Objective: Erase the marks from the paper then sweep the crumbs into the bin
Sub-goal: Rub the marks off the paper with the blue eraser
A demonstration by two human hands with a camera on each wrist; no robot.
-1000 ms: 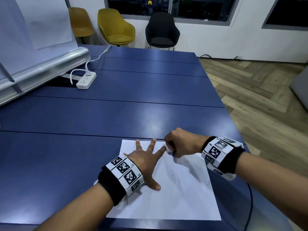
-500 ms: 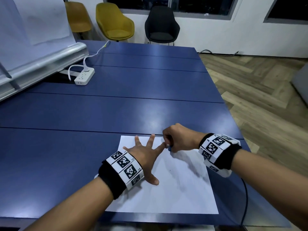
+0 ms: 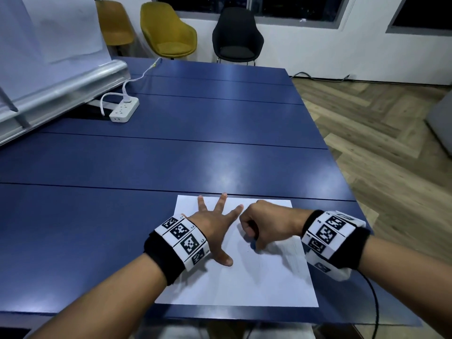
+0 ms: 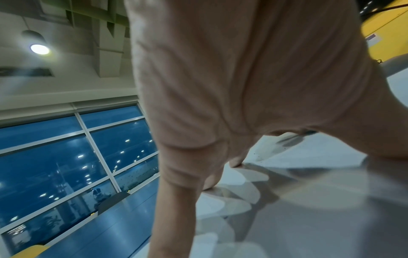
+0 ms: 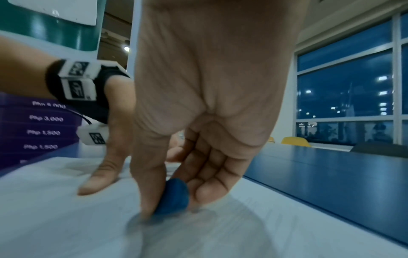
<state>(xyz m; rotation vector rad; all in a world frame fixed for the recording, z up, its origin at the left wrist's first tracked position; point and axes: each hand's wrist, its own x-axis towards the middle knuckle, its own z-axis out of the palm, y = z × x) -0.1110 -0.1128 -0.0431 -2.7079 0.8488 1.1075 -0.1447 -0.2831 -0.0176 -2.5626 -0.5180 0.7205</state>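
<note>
A white sheet of paper (image 3: 244, 282) lies on the blue table (image 3: 171, 162) near its front edge. My left hand (image 3: 215, 226) rests flat on the sheet's left part with fingers spread. My right hand (image 3: 261, 226) is curled just to its right, near the sheet's middle. Between thumb and fingers it pinches a small blue eraser (image 5: 173, 199), pressed onto the paper (image 5: 66, 218). Faint grey pencil marks (image 3: 291, 255) show on the sheet right of the eraser. A few dark crumbs (image 4: 256, 155) lie on the paper by my left fingers (image 4: 236, 160). No bin is in view.
A white power strip (image 3: 124, 110) with its cable sits at the table's far left, beside a tilted board's metal rail (image 3: 61, 91). Two yellow chairs (image 3: 168, 33) and a black chair (image 3: 236, 36) stand beyond the table. Wooden floor (image 3: 379, 143) lies to the right.
My right hand with the eraser has moved down the sheet toward me, away from the left index fingertip. The left hand has stayed flat on the paper.
</note>
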